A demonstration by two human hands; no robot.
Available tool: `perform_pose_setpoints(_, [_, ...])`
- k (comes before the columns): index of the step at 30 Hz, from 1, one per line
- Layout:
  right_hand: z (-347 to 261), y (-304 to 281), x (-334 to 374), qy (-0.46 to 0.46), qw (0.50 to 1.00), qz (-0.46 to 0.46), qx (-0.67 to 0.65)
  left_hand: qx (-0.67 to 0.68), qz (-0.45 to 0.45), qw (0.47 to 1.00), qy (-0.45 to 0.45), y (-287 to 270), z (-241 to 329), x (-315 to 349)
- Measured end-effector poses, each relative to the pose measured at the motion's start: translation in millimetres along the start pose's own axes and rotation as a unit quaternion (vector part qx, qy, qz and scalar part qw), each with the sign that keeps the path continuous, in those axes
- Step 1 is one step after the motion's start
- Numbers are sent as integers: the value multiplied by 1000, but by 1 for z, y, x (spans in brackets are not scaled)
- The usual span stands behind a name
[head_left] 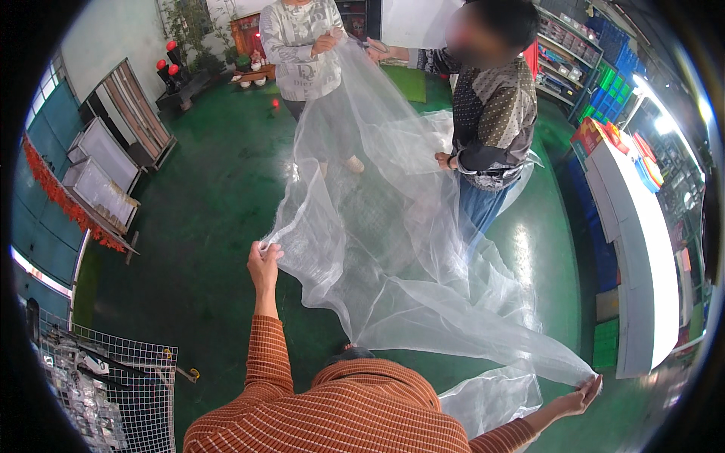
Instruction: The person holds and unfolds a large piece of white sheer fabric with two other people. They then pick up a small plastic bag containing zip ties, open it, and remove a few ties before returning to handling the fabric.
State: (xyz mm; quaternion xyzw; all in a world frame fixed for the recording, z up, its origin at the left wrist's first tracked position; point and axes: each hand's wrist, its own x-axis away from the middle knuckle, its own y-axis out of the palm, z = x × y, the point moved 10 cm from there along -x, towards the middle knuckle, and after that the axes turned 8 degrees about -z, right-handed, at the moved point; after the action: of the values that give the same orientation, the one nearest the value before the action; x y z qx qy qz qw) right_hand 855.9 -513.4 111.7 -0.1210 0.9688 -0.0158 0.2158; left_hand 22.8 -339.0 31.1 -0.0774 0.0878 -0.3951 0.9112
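our left hand [264, 259] pinches an edge of the wide, sheer white mesh sheet [430, 302]. our right hand [583, 394] pinches its right corner. it spreads over the glossy green floor [204, 196]

The top edge cuts off most of the head of the far-left person [306, 64]; the far-right co-worker's [495, 113] face is blurred, the lower legs hidden behind the sheer sheet [385, 219]. The orange striped sweater [340, 411] hides most of the wearer's legs. Packets [83, 385] at near left are too small to tell.
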Motion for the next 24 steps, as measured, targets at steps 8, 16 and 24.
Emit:
perform_pose_setpoints(8, [-4, 0, -1, -5, 1000, 3, 20, -4, 0, 1000, -3, 2, -4, 2])
perform_pose_setpoints(16, [4, -2, -10, -17, 1000, -9, 1, -20, 3, 1000, -5, 4, -6, 6])
perform_pose_setpoints(24, [9, -5, -16, -26, 1000, -6, 8, -21, 6, 1000, -4, 7, -1, 11])
